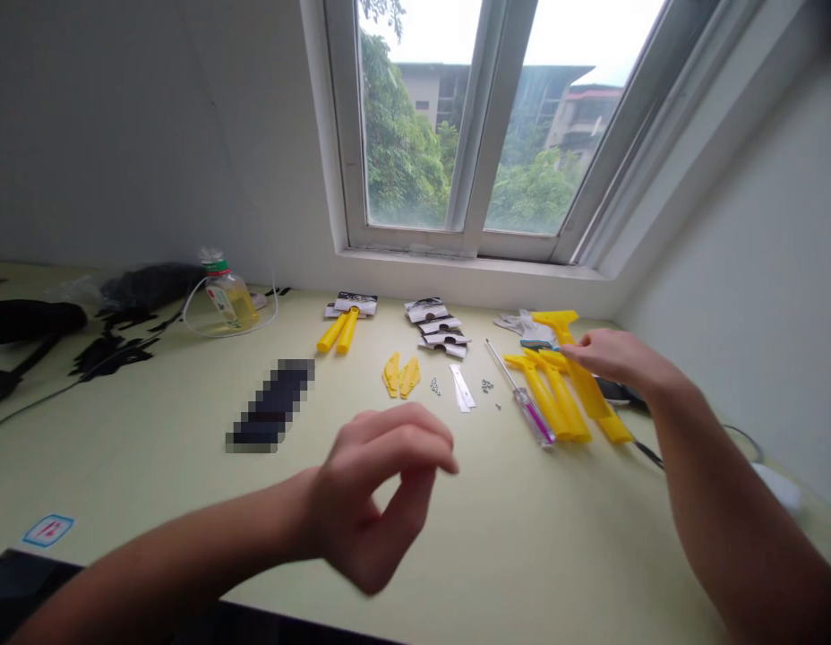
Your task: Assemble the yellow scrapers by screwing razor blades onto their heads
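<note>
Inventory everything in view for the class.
Window: 1, grey, back
Table: 1, pale green, below
Bottle: 1, clear, back left
Clutter: several, black, far left
Pixelated patch: 1, dark, left
Label: 1, white, front left
Cards: several, black, white, back centre
Handles: about 6, yellow, centre, right
Flat pieces: 2+, yellow, centre
Blades: 2+, silver, centre
Screws: many, silver, beside blades
Screwdriver: 1, clear, right
Cloth: 1, white, back right
Object: 1, white, far right
Left hand: 1, curled, front
Right hand: 1, holding handle, right

Slim bare forearms [220, 548], bare left hand [363, 468], bare right hand [621, 356], slender fingers [408, 437]
</note>
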{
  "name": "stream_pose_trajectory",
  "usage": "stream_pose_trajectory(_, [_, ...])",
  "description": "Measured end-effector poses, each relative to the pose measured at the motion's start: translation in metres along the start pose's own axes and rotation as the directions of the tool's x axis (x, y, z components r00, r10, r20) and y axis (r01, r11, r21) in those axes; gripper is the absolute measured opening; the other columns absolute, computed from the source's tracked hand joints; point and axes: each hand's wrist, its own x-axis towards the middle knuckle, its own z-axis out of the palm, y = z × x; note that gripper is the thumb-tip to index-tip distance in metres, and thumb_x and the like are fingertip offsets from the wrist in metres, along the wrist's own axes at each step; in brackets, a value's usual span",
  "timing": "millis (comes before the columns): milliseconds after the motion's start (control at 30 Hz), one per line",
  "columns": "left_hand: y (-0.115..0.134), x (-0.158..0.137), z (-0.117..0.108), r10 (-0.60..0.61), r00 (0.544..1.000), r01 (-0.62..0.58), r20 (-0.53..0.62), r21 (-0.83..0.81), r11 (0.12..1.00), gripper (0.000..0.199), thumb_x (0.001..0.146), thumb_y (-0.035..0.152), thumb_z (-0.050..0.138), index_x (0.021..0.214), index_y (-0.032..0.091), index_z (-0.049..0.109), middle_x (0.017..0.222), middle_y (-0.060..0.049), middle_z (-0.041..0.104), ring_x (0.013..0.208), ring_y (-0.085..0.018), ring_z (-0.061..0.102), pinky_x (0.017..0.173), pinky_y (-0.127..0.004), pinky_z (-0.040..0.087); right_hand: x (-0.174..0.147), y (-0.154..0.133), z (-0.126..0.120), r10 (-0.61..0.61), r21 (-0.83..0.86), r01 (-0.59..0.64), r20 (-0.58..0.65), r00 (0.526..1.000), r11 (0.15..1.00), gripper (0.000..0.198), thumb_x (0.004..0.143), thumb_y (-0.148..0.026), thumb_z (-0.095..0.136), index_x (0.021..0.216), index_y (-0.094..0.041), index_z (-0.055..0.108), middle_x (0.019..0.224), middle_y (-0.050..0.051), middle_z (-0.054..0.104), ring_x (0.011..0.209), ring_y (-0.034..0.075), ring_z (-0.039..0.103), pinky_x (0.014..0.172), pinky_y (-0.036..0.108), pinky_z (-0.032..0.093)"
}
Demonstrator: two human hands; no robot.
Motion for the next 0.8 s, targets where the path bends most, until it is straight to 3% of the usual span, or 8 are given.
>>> stream_pose_trajectory(67, [-0.030,0.030,0.015,-0.268,0.955,0.284,0.130,-0.130,0.950,0.024,0.093,0.026,0.047,0.110,0.020,0.062,0.099,-0.012,0.063,0.083,-0.019,0.060,0.071,-0.034,0.051,-0.020,-0.033,-0.001,-0.158,0.281,0.148,0.012,0.987,0.948,0.026,0.080,-0.044,0.052,0.076,-0.019,0.060,0.075,0.008,0.064,0.063,0.020,0.058,0.055,0.031,0.043])
stream_pose_trajectory(167, [-0.071,0.041,0.040,-0.548,0.776,0.631,0.313,-0.379,0.677,0.047,0.092,0.041,0.050,0.134,0.022,0.046,0.125,-0.016,0.054,0.109,-0.026,0.056,0.079,-0.038,0.051,-0.049,-0.091,0.022,-0.484,0.704,0.289,0.089,0.870,0.649,0.027,0.084,-0.044,0.050,0.077,-0.019,0.052,0.061,0.000,0.051,0.053,0.013,0.049,0.052,0.027,0.042])
stream_pose_trajectory(233, [-0.091,0.034,0.049,-0.579,0.732,0.665,0.360,-0.564,0.490,0.049,0.092,0.047,0.047,0.134,0.021,0.045,0.125,-0.016,0.053,0.115,-0.028,0.054,0.086,-0.041,0.049,-0.063,-0.124,0.044,-0.652,0.819,0.313,0.096,0.752,0.481,0.030,0.086,-0.048,0.049,0.084,-0.018,0.053,0.063,-0.002,0.050,0.055,0.012,0.047,0.054,0.026,0.042])
stream_pose_trajectory(300, [-0.101,0.025,0.050,-0.589,0.725,0.634,0.358,-0.681,0.366,0.046,0.091,0.049,0.048,0.125,0.017,0.048,0.117,-0.016,0.057,0.104,-0.028,0.062,0.085,-0.042,0.050,-0.070,-0.144,0.063,-0.722,0.833,0.361,0.065,0.689,0.419,0.031,0.088,-0.049,0.049,0.086,-0.018,0.054,0.072,0.000,0.054,0.063,0.013,0.051,0.060,0.027,0.044])
stream_pose_trajectory(400, [-0.106,0.013,0.042,-0.633,0.702,0.611,0.326,-0.733,0.300,0.043,0.088,0.048,0.055,0.116,0.016,0.046,0.102,-0.014,0.062,0.075,-0.024,0.068,0.070,-0.040,0.053,-0.066,-0.148,0.076,-0.734,0.702,0.477,0.096,0.672,0.529,0.031,0.090,-0.047,0.047,0.090,-0.019,0.060,0.080,0.003,0.060,0.072,0.016,0.055,0.066,0.029,0.044])
stream_pose_trajectory(533, [-0.105,0.008,0.036,-0.721,0.661,0.575,0.209,-0.758,0.308,0.041,0.082,0.046,0.064,0.105,0.018,0.045,0.092,-0.005,0.059,0.055,-0.018,0.065,0.054,-0.035,0.053,-0.039,-0.119,0.072,-0.629,0.375,0.563,0.072,0.774,0.736,0.027,0.088,-0.044,0.049,0.091,-0.022,0.064,0.079,0.004,0.065,0.070,0.018,0.058,0.066,0.031,0.043])
stream_pose_trajectory(600, [-0.105,0.008,0.037,-0.727,0.660,0.570,0.188,-0.756,0.322,0.040,0.080,0.045,0.067,0.098,0.017,0.045,0.089,-0.003,0.057,0.052,-0.016,0.063,0.049,-0.033,0.052,-0.021,-0.103,0.068,-0.602,0.296,0.564,0.048,0.797,0.771,0.023,0.084,-0.040,0.054,0.094,-0.023,0.064,0.089,0.005,0.067,0.080,0.020,0.061,0.073,0.033,0.045])
stream_pose_trajectory(800, [-0.108,0.010,0.039,-0.704,0.672,0.570,0.228,-0.766,0.296,0.038,0.081,0.043,0.065,0.097,0.018,0.042,0.081,0.000,0.056,0.047,-0.015,0.061,0.045,-0.032,0.052,0.012,-0.091,0.070,-0.687,0.318,0.611,0.266,0.676,0.725,0.069,0.067,-0.041,0.072,0.131,-0.027,0.050,0.136,0.008,0.051,0.125,0.029,0.046,0.102,0.039,0.038])
